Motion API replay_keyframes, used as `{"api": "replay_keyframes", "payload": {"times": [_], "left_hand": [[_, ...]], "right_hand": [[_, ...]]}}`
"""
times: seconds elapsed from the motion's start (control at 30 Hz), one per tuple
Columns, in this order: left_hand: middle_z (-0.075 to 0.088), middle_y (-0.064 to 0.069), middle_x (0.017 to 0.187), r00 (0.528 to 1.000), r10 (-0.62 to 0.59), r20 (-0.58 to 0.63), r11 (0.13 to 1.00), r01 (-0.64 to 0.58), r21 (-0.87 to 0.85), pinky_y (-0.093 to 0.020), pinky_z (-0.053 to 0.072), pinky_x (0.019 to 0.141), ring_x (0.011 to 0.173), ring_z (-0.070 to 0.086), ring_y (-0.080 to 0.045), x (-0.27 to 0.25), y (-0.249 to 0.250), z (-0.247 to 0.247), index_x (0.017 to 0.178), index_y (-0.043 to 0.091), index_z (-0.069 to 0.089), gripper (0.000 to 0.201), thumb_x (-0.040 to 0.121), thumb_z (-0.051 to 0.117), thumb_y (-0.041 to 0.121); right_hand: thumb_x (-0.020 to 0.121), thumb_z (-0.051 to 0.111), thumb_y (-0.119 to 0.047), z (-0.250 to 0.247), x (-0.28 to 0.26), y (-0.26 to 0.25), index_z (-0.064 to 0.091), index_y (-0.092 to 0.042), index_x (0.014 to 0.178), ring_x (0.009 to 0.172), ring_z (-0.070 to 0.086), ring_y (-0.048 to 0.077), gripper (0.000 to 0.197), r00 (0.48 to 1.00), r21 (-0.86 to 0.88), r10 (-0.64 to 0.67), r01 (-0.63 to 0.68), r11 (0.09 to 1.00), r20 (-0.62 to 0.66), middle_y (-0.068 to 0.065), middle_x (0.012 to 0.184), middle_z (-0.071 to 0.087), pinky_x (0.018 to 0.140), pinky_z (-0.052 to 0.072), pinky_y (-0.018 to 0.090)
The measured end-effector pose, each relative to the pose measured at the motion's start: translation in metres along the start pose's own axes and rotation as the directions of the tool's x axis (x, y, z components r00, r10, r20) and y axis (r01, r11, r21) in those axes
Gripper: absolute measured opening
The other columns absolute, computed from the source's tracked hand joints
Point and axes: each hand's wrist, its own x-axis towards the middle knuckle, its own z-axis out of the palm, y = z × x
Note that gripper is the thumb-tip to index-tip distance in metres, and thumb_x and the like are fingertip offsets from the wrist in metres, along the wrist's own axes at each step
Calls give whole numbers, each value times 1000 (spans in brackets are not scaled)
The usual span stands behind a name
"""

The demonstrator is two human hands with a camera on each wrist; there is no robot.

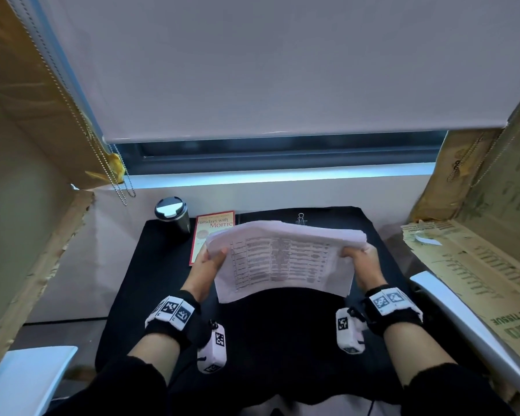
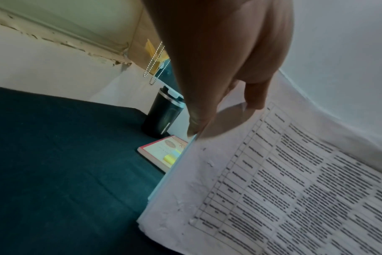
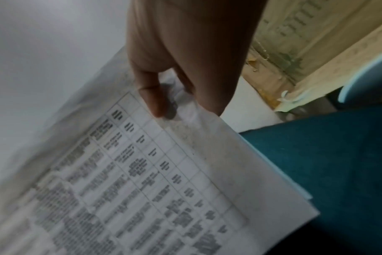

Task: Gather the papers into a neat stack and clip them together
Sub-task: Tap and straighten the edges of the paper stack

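Observation:
A stack of white papers [image 1: 282,259] with a printed table on top is held up, tilted, above the dark cloth [image 1: 270,331]. My left hand [image 1: 212,259] grips its left edge, thumb on the top sheet and fingers underneath. My right hand [image 1: 357,255] grips the right edge the same way. The left wrist view shows the left hand [image 2: 225,107] pinching the papers [image 2: 273,189] near a corner. In the right wrist view the right hand [image 3: 177,96] pinches the papers [image 3: 142,181]. A small binder clip [image 1: 301,219] lies on the cloth behind the stack.
A black travel mug [image 1: 172,215] stands at the cloth's far left corner, with a red-edged book [image 1: 212,232] beside it, partly under the papers. Cardboard panels [image 1: 493,265] flank both sides. Bead chains [image 1: 123,187] hang at the left by the window sill.

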Motion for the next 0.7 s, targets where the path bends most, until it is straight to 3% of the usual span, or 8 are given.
{"api": "replay_keyframes", "payload": {"times": [0.1, 0.17, 0.23, 0.3, 0.37, 0.5, 0.57, 0.7], "left_hand": [[69, -9, 116, 1000, 11, -21, 998, -12, -58, -42, 49, 96, 111, 62, -27, 0, 4, -6, 125, 14, 55, 37, 91, 60, 25], [70, -4, 112, 1000, 6, 6, 998, -6, -67, -40, 48, 97, 110, 63, -24, -1, 5, -9, 118, 19, 58, 33, 86, 63, 26], [69, -4, 112, 999, -6, 52, 1000, 7, -29, -41, 49, 97, 107, 62, -22, -1, 0, -9, 113, 22, 60, 36, 78, 64, 20], [67, -10, 112, 998, -31, 59, 1000, 31, 3, -47, 48, 97, 105, 61, -25, 1, -7, -11, 112, 20, 60, 44, 70, 61, 8], [64, -12, 105, 998, -39, 40, 999, 38, 22, -46, 48, 87, 98, 58, -26, 6, -10, -14, 106, 20, 61, 48, 64, 55, -1], [58, -10, 91, 1000, -19, -2, 999, 19, 49, -31, 41, 64, 83, 52, -21, 12, -9, -19, 96, 15, 57, 49, 53, 46, -5], [60, -10, 90, 1000, -23, 2, 999, 23, 49, -29, 40, 62, 83, 51, -22, 16, -14, -17, 96, 15, 61, 53, 51, 44, -6], [58, -7, 80, 999, -42, 1, 996, 42, 74, -27, 39, 61, 78, 48, -20, 20, -17, -7, 83, 8, 63, 40, 62, 42, -19]], "right_hand": [[70, 52, 21, -7, 0, -17, 61, -7, 73, 67, 58, 15, 30, 998, 68, -66, 67, 995, -22, 7, 75, 60, 58, 50, 20], [69, 52, 23, -14, 0, -18, 60, -8, 74, 69, 56, 15, 32, 996, 88, -87, 89, 992, -28, 7, 76, 59, 57, 50, 15], [65, 53, 21, -17, -3, -8, 59, -8, 71, 69, 54, 14, 30, 998, 83, -60, 60, 995, -7, 5, 74, 57, 58, 48, 21], [66, 48, 24, -17, -2, 9, 58, -7, 68, 57, 55, 3, 33, 1000, 52, -10, 10, 999, 3, -2, 61, 60, 52, 44, 17], [67, 47, 26, -17, 2, 17, 57, -4, 64, 43, 52, -3, 31, 999, 11, 31, -32, 999, 9, -8, 45, 60, 44, 42, 12], [60, 54, 17, -23, 10, 15, 59, -3, 69, 46, 54, -3, 24, 996, 55, 6, -11, 998, 92, -9, 47, 62, 46, 44, 12], [60, 53, 14, -25, 14, 14, 64, -6, 70, 50, 56, -2, 25, 990, 84, -16, 5, 996, 137, -6, 51, 64, 50, 46, 13], [61, 52, 12, -16, 15, 11, 68, -12, 48, 45, 54, 3, 31, 987, 132, 17, -39, 990, 158, -4, 46, 59, 47, 45, 15]]}}
